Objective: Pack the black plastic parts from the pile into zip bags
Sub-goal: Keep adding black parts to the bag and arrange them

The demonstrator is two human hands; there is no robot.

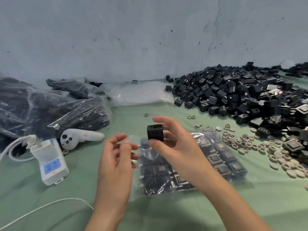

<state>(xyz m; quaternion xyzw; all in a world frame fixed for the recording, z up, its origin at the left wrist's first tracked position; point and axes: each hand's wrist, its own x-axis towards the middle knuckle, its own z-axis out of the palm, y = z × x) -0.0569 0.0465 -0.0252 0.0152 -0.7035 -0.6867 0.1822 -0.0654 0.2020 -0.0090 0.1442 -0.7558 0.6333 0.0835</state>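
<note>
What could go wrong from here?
The right hand pinches the part above the bag; a slip could disturb the packed rows. The left hand holds only the bag's thin edge, so the mouth may close. Rings beside the bag might get swept in.

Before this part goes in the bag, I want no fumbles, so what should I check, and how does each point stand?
1. Is the right hand gripping the part between thumb and fingers? Ok.
2. Is the left hand pinching the edge of the bag? Ok.
3. Is the bag mouth open wide enough? Cannot tell.
4. Is there room left inside? Cannot tell; the rows look full.
5. Is the part held close to the bag? Ok.
</note>
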